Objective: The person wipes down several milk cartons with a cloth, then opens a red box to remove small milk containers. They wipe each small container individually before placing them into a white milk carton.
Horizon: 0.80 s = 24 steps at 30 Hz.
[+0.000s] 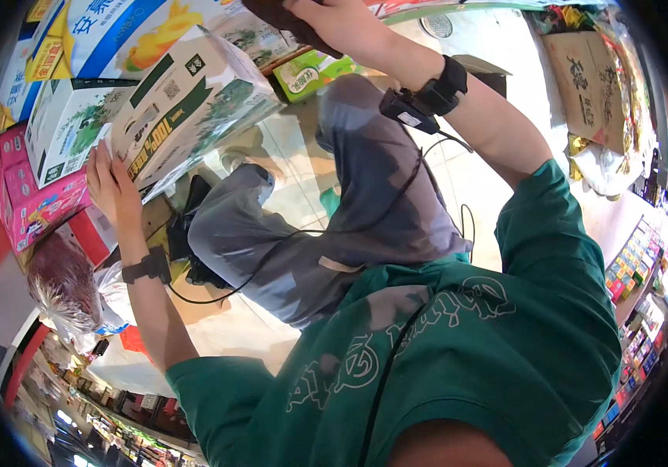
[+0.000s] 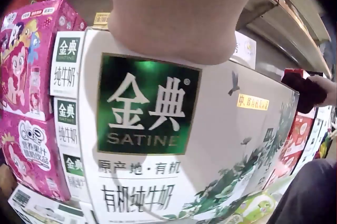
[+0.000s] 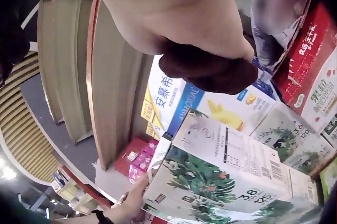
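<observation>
My left hand lies along the near end of a large white milk carton with green lettering, its fingers looking straight against it. In the left wrist view, the carton's end fills the middle and the wrist crosses its top edge, with the fingers hidden. My right hand holds a dark brown cloth above the cartons, just past the white carton's far end. That cloth also shows at the right of the left wrist view.
Pink drink boxes are stacked at the left, beside a bag of dark red goods. Blue-and-white yogurt boxes stand behind the carton. A green box lies near the knees, and shelves rise alongside.
</observation>
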Each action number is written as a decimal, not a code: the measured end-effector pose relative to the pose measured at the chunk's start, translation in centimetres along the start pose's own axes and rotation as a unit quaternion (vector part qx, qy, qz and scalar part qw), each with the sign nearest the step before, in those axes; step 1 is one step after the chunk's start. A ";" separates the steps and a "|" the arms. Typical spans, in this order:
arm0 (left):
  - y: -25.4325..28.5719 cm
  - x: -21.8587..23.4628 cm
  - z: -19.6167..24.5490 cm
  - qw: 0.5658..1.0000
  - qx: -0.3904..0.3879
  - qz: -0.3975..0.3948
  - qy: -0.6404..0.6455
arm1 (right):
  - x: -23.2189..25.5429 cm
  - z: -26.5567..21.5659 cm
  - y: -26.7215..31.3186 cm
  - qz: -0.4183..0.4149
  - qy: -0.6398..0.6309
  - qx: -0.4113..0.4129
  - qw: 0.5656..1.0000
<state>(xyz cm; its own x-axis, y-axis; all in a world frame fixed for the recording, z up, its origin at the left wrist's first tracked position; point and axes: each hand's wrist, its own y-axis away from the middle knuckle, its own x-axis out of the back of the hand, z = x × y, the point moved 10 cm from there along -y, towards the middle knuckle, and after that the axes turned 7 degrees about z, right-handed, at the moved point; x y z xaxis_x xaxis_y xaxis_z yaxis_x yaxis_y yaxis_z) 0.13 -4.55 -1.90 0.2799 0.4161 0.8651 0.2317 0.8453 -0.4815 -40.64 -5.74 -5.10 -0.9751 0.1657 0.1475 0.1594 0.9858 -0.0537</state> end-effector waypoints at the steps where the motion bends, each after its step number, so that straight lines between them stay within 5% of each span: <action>1: 0.0 -0.2 0.2 1.000 -0.003 -0.003 -0.003 | -0.3 -0.7 0.1 0.005 0.004 0.007 1.000; 4: -0.1 -0.5 -0.4 1.000 0.019 -0.013 0.005 | -1.8 -1.6 0.8 -0.025 -0.053 -0.060 0.996; 8: -0.2 -0.5 0.1 0.999 -0.042 0.007 0.003 | -3.4 -2.4 -0.5 0.008 -0.009 0.096 0.995; 17: -0.4 -0.3 0.7 1.000 -0.025 -0.004 -0.017 | -5.4 -4.1 -1.7 -0.022 0.009 0.087 0.996; 18: -0.2 -0.2 0.8 1.000 -0.029 -0.004 -0.005 | -5.4 -5.6 -1.0 -0.027 -0.075 0.116 0.990; 20: -0.5 0.2 0.0 0.999 -0.041 0.005 0.011 | -6.0 -7.8 -0.7 -0.020 -0.011 0.127 0.992; 23: -1.0 0.5 -4.2 0.974 0.139 -0.069 0.165 | -8.6 -10.2 -0.6 0.045 0.065 0.291 0.954; 24: -1.1 1.0 -4.0 0.988 0.082 -0.044 0.126 | -10.3 -10.1 -0.2 0.009 0.117 0.309 0.944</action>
<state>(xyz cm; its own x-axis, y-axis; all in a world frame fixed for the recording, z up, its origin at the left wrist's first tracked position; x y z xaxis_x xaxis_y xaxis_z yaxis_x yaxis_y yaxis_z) 3.89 -6.46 -1.07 0.4939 0.2586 0.8302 0.1173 0.9262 -0.3583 -29.10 -7.37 3.41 -0.9011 0.2556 0.3502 -0.0147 0.7892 -0.6139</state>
